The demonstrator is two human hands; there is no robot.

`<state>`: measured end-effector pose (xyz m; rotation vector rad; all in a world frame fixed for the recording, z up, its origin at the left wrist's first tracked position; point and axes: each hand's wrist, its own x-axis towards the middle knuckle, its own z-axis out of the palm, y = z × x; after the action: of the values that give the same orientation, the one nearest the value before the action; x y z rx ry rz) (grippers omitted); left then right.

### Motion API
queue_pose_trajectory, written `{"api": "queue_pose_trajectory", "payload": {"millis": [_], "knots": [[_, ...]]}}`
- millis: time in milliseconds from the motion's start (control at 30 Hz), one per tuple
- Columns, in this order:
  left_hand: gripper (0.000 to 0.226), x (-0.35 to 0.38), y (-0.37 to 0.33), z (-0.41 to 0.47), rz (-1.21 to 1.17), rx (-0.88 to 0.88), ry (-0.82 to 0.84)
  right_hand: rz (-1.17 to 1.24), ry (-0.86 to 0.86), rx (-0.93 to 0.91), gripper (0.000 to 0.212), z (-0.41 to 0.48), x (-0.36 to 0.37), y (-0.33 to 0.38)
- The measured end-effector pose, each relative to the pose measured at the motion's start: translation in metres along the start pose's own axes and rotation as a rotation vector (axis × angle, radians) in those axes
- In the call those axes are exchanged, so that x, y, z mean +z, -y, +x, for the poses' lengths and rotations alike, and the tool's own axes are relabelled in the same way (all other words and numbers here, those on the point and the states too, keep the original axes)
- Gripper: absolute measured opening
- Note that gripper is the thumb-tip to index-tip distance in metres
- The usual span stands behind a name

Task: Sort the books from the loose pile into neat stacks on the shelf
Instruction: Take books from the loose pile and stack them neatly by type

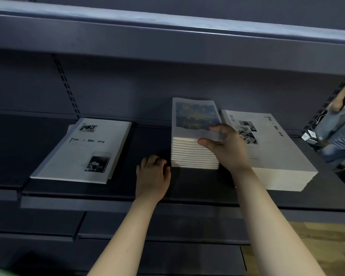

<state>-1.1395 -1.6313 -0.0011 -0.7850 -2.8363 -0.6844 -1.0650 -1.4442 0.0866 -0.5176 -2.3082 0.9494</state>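
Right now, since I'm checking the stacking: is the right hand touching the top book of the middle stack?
Touching. Head view: the right hand pinches the top book, fingers on its cover, thumb at its front edge.

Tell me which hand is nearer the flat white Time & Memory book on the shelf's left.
Left. The left hand rests on the dark shelf between that white book and the middle pile; the right hand is farther right, pinching the pile's blue-and-yellow top book.

Single head-worn wide-angle view; faces forward and down; close to shelf (151, 140), upper shelf (167, 40) overhead.
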Motion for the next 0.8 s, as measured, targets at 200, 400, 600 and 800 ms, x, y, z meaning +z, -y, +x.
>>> {"api": "queue_pose_trajectory", "payload": {"millis": [200,400,600,800], "knots": [[0.032,0.0015,0.0006,-0.0002,0.003,0.000,-0.008,0.032,0.008,0.030,0.049,0.0067,0.0022,-0.0023],[0.031,0.0024,0.0008,-0.0004,-0.004,-0.001,-0.010,0.030,-0.033,0.047,0.052,0.0059,0.0051,-0.0018],[0.032,0.0030,0.0010,-0.0004,-0.011,0.001,-0.014,-0.013,-0.073,0.017,0.052,0.0013,0.0081,0.0006],[0.032,0.0013,-0.0003,-0.0009,-0.017,0.002,-0.014,-0.037,-0.084,0.002,0.051,-0.0018,0.0080,0.0018]]}}
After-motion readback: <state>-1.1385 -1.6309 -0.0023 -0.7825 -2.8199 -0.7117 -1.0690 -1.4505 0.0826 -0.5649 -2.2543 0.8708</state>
